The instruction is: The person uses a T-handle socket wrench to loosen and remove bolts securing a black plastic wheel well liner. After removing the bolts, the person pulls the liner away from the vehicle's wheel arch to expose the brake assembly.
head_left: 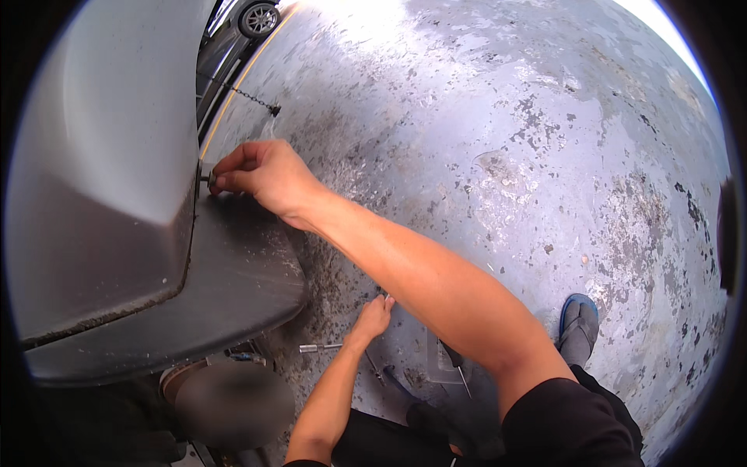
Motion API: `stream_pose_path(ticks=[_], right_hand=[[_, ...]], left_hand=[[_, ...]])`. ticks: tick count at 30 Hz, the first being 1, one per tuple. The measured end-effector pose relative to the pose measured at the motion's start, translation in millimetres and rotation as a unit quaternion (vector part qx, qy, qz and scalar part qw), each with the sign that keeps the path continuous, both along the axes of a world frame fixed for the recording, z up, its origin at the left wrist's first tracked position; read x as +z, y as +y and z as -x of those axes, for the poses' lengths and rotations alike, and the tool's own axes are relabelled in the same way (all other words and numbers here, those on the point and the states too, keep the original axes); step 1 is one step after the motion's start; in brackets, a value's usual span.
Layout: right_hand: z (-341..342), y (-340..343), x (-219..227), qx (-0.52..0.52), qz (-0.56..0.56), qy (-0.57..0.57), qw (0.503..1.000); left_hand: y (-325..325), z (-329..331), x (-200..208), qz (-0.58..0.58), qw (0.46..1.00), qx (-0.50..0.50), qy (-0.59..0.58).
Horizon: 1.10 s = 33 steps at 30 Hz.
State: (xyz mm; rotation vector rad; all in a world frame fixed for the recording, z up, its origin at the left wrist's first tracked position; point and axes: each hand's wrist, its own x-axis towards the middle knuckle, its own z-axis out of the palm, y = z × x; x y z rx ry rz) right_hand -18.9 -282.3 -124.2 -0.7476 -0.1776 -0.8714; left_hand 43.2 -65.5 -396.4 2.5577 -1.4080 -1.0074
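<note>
My right hand (264, 177) reaches across to the edge of a grey vehicle body panel (117, 156). Its thumb and fingers pinch a small dark bolt-like fastener (207, 179) at that edge. Below the hand, a black plastic trim piece (249, 272) juts out. My left hand (373, 317) is lower down, beneath my right forearm, its fingers closed. A bit of something pale shows at its fingertips, too small to name. Beside the left forearm is a chrome socket tool (313, 348), its bar running behind the arm. Another thin metal rod (376, 366) shows to the right of that forearm.
A screwdriver with a dark handle (451, 355) lies by a clear plastic tray (436, 377) on the worn, patchy grey floor (498, 171). My sandalled foot (580, 321) stands at right. A chain (253, 99) and a car wheel (259, 20) are at the far left.
</note>
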Motion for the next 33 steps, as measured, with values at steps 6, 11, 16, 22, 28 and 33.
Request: stream_pose_path(ticks=[6, 11, 16, 22, 28, 33], right_hand=[[0.4, -2.2, 0.3, 0.030, -0.034, -0.023, 0.999], [-0.4, -0.7, 2.3, -0.034, -0.030, -0.011, 0.999], [-0.2, 3.7, 8.9, -0.139, 0.032, 0.043, 0.989], [12.0, 5.7, 7.8, -0.099, 0.028, 0.040, 0.994], [12.1, 8.3, 12.0, -0.111, 0.033, 0.091, 0.989], [3.2, 10.6, 10.4, -0.190, 0.065, 0.072, 0.977]], left_hand=[[2.0, -9.1, -22.1, 0.054, 0.998, -0.015, 0.043], [2.1, -8.4, 5.0, -0.034, 0.996, 0.054, 0.055], [20.5, -21.4, -2.1, -0.028, 0.998, 0.051, 0.039], [16.9, -14.2, 10.3, -0.042, 0.998, 0.034, 0.020], [11.5, -1.3, 30.3, -0.036, 0.998, 0.041, 0.027], [20.1, -10.1, 14.5, 0.046, 0.999, -0.007, 0.017]])
